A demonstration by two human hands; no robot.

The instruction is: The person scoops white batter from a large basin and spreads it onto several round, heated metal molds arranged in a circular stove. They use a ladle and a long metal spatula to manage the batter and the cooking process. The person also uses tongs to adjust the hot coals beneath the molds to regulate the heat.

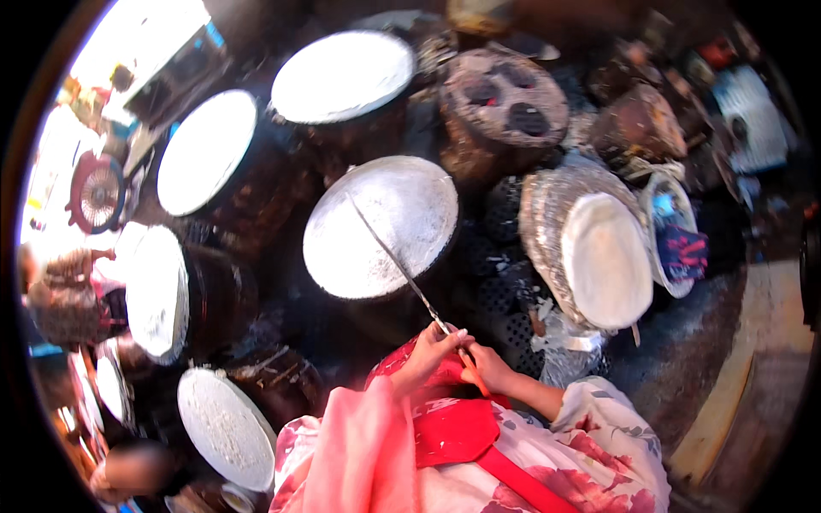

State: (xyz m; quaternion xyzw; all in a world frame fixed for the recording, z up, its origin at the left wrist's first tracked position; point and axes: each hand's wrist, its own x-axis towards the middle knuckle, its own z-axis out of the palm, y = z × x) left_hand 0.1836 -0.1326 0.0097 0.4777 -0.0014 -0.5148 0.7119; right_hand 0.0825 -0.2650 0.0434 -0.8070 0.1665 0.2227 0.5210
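My left hand grips the lower part of a long thin metal rod, fingers wrapped round it. Close beside it, my right hand is closed near the rod's lower end, where a bit of orange shows; whether this belongs to the rod is hard to see. The rod slants up and leftward over a round pale griddle, its far tip near the middle of that surface; touching or just above it, I cannot tell. To the right, a white round flat piece, like bread, rests on a round base with a shiny wrapping.
More white-topped round pans sit on dark drum-like stands, curving down the left side. Behind stands a clay stove with glowing openings. A fan and other people are at left. A wooden board lies at right.
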